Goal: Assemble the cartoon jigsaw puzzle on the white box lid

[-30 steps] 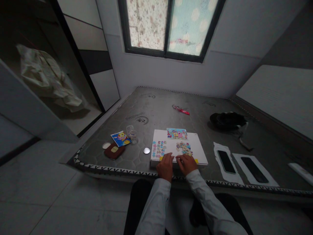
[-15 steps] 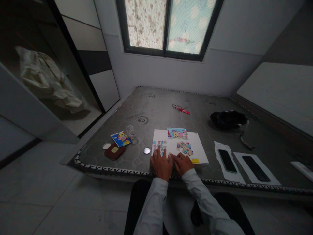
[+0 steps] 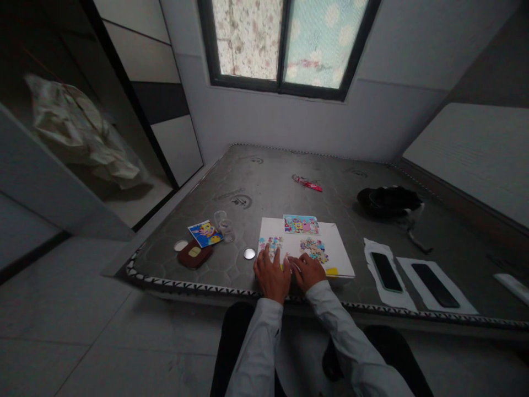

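Note:
A white box (image 3: 336, 242) lies at the near edge of the mattress, with small jigsaw pieces on top. Over the left group of jigsaw pieces (image 3: 276, 241) rests my left hand (image 3: 273, 277), fingers spread and partly covering them. My right hand (image 3: 311, 272) is close beside it, its fingers drawn together near my left thumb. Whatever is between those fingertips is too small to name. Just beyond my right hand lies another cluster of jigsaw pieces (image 3: 314, 250). A colourful cartoon picture card (image 3: 301, 224) sits at the box's far edge.
Left of the box are a round silvery disc (image 3: 249, 253), a blue picture card (image 3: 205, 234), a brown case (image 3: 195, 256) and clear plastic containers (image 3: 225, 227). Two phones (image 3: 386, 272) on white sheets and a black bag (image 3: 388, 200) lie right. A red wrapper (image 3: 309, 183) lies farther back.
My left hand has shifted left and opened out over the left pieces, from a pinch near the box's front middle. My right hand has moved slightly left, its fingers still together.

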Available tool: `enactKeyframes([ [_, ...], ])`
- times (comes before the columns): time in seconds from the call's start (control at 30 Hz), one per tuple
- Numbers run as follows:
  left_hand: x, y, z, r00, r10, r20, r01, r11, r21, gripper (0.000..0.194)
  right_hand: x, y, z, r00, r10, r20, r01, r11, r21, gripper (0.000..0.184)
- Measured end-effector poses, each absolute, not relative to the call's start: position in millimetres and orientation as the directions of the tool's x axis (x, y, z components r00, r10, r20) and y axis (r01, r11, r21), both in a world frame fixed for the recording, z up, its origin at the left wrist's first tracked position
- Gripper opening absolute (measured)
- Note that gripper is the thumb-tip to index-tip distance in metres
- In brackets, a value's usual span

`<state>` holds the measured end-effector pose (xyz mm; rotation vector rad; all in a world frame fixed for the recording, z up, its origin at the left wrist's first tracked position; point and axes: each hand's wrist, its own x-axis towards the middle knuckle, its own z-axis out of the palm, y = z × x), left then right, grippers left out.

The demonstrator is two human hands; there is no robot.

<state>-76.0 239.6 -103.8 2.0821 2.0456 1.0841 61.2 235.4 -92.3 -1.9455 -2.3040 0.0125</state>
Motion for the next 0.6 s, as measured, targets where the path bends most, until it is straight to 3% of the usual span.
enactKeyframes([
  [0.33, -74.5, 240.2, -103.6, -0.071, 0.889, 0.452, 0.866, -0.170, 0.470, 0.038, 61.2, 249.6, -80.2, -0.208, 0.978, -0.001, 0.977, 0.208, -0.054, 0.041],
  [0.6, -82.3, 241.3, -105.3, -0.146, 0.874, 0.464, 0.858, -0.121, 0.498, 0.042, 56.2, 260.9, -89.1, -0.184, 0.983, -0.009, 0.982, 0.184, -0.041, 0.049],
])
